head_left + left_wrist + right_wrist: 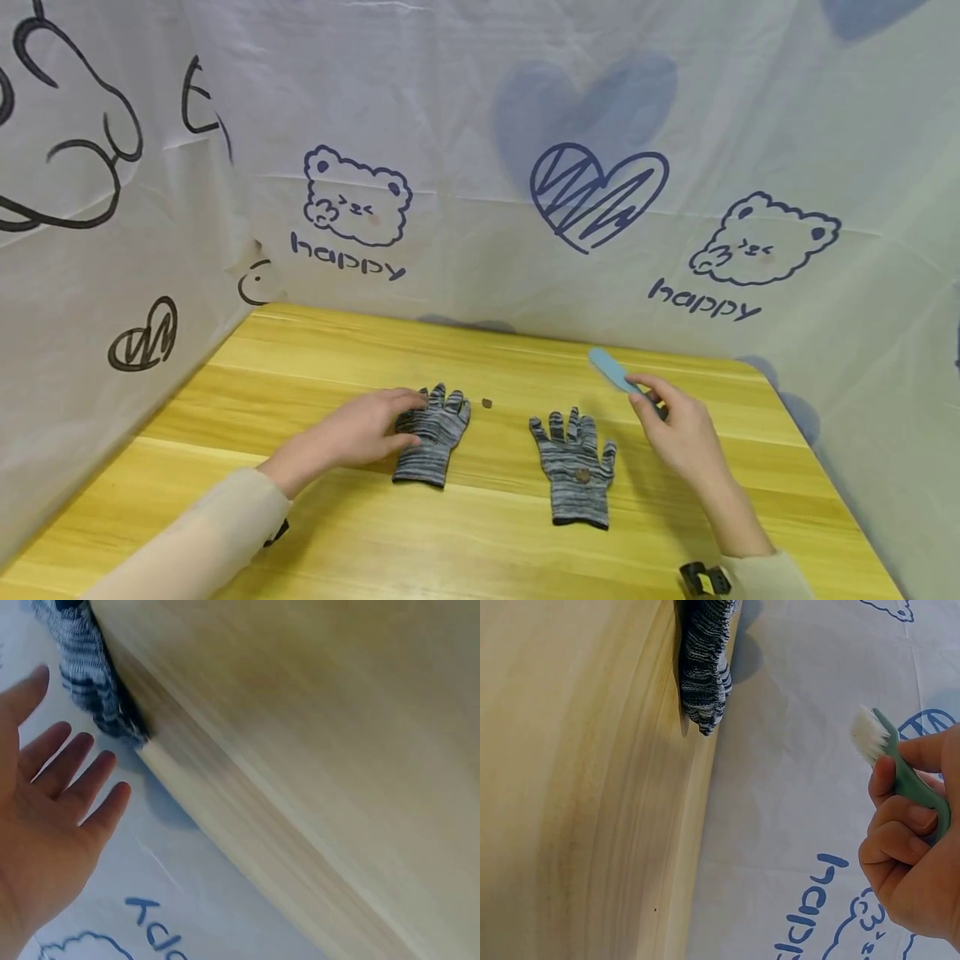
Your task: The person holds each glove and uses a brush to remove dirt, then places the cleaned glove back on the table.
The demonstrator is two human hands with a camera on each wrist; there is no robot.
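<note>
A: Item one?
B: Brush, one, blue-green handle, white bristles. Raised off the table, beyond the spotted glove and slightly to its right.
A: Held how?
B: By the right hand, right of the spotted glove; thumb and forefinger pinch the handle, remaining fingers curled in.
A: Item two?
B: The spotted glove: grey-and-black knit, dark cuff edge, lying on the table, fingers toward the far edge. One brown spot near its middle.
A: Item three?
B: Second glove, similar knit, left of the spotted glove. Above it, the left hand, fingers loosely apart, thumb wide of them. Contact with the knit: cannot tell.
A: Remainder?
B: Dark scrap, one, on the table, left of the spotted glove's fingertips. White cloth, beyond the spotted glove, marked with bears, hearts and "happy".
</note>
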